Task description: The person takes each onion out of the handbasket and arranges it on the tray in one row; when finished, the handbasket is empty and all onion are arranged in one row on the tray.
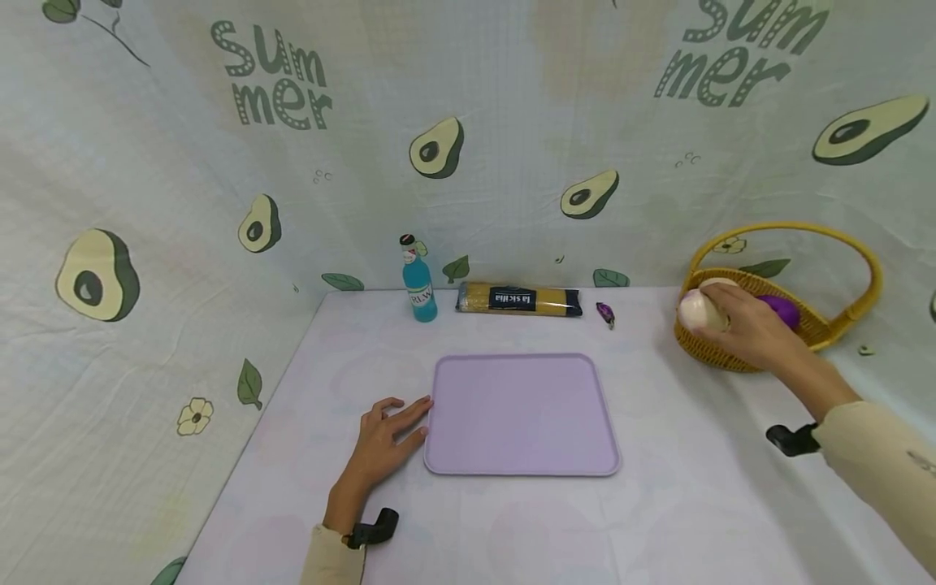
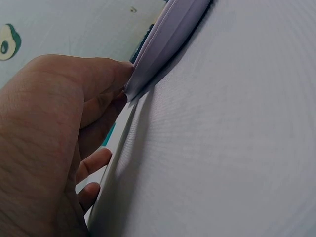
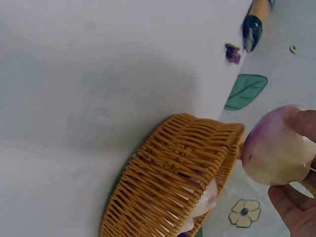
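My right hand (image 1: 753, 327) grips a round white-and-purple turnip (image 3: 274, 150) above the left side of a yellow-brown wicker basket (image 1: 720, 355). In the right wrist view, thumb and fingers press the turnip from opposite sides, and it shows beyond the basket's rim. Inside the basket are another pale vegetable (image 3: 206, 201) and a purple one (image 1: 781, 310), both partly hidden. On the left, my left hand (image 1: 382, 445) rests with fingers spread, fingertips right at the left edge of a flat lilac tray (image 1: 522, 414).
Along the back of the table stand a blue bottle (image 1: 420, 284), a long yellow pack of pasta (image 1: 515, 299) lying flat, and a small purple wrapped piece (image 1: 605, 314). Behind them hangs a cloth (image 1: 504, 81) printed with avocados. The basket's tall handle (image 1: 790, 227) arches over it.
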A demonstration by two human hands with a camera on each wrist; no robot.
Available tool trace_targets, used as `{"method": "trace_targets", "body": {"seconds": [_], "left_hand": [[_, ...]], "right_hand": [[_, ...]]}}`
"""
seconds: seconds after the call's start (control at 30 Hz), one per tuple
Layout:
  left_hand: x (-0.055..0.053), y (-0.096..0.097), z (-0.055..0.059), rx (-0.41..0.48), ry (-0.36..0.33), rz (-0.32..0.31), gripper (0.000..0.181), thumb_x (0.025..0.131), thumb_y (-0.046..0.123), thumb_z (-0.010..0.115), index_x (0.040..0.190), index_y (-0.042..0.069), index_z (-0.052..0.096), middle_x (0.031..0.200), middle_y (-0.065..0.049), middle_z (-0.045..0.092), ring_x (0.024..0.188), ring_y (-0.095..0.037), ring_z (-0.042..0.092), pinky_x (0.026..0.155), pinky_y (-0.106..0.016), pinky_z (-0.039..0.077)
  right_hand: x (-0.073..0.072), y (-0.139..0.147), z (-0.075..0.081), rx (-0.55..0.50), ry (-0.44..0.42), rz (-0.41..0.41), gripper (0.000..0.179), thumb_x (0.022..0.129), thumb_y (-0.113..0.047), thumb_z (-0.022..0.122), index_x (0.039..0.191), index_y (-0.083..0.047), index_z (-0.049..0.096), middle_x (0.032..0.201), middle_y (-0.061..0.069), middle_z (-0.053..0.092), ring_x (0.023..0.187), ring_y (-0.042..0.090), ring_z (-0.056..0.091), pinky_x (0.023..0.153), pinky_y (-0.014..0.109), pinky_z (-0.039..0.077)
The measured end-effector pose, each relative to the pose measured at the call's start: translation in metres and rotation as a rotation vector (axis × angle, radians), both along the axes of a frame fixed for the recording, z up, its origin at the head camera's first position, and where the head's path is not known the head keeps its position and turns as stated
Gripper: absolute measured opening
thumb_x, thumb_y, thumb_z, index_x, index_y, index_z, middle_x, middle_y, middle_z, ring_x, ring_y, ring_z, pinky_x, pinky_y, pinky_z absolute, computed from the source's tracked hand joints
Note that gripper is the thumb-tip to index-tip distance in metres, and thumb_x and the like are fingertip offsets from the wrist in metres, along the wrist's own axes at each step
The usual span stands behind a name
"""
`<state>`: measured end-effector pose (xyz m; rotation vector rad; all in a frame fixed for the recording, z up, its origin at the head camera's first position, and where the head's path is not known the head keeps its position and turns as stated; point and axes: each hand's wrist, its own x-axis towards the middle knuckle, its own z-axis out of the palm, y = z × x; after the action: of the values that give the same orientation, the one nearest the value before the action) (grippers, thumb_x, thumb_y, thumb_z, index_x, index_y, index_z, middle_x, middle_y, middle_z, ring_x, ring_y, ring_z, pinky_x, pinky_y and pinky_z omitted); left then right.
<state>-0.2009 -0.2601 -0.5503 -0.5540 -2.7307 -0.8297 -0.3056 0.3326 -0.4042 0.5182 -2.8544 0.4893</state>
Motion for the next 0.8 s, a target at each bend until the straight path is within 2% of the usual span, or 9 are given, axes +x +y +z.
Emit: {"method": "trace_targets", "body": {"seconds": [0.23,0.67,0.8], "left_hand": [[0.000,0.000,0.003,0.015,-0.010,-0.009,0.047,0.098,0.041,0.063,0.143,0.029,0.058,0.144,0.013,0.054,0.130,-0.027,0.039,0.101,-0.053,0.022],[0.002,0.000,0.003,0.016,-0.011,-0.009,0.047,0.098,0.041,0.062,0.143,0.027,0.059,0.144,0.013,0.054,0.130,-0.028,0.040,0.100,-0.053,0.023],[0.001,0.000,0.003,0.018,-0.009,-0.008,0.046,0.098,0.040,0.062,0.142,0.027,0.059,0.144,0.011,0.054,0.130,-0.029,0.040,0.100,-0.053,0.023]], "right_hand": [[0.002,-0.004,0.001,-0.001,0.029,0.006,0.072,0.084,-0.021,0.082,0.138,0.008,0.045,0.139,0.032,0.042,0.121,0.055,0.042,0.094,0.071,0.036],[0.005,-0.011,0.002,0.009,-0.024,0.001,0.075,0.086,-0.023,0.080,0.142,0.008,0.041,0.142,0.032,0.039,0.121,0.057,0.041,0.094,0.073,0.034],[0.006,-0.012,0.002,0.006,-0.003,0.011,0.073,0.085,-0.022,0.081,0.141,0.008,0.043,0.141,0.032,0.040,0.121,0.057,0.042,0.093,0.073,0.035]]}}
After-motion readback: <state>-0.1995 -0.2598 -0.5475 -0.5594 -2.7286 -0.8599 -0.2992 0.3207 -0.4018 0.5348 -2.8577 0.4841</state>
